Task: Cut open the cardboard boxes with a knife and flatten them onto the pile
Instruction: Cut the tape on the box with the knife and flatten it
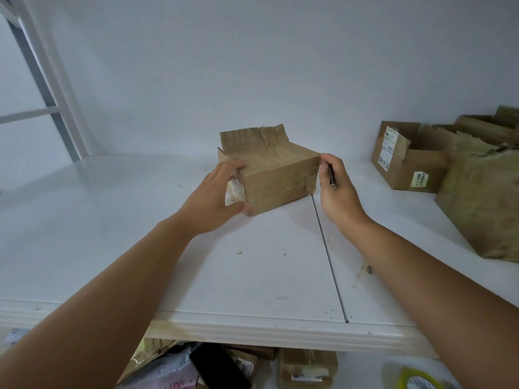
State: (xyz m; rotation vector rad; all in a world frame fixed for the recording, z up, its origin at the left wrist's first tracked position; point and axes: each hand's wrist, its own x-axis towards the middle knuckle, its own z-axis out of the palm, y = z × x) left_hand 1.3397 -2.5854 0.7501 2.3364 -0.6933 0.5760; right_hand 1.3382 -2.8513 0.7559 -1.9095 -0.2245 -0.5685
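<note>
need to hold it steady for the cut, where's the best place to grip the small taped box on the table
Grip the box by its two short ends, coming in from the sides as the left hand and right hand do now. It is low and squat, with a flap standing at the back, so the ends leave the taped top clear for the knife.

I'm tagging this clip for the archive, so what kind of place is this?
Probably a storeroom or packing area, not a home kitchen. A plain white table against a bare white wall carries worn cardboard boxes, one with shipping labels, and more packaging lies underneath.
</note>
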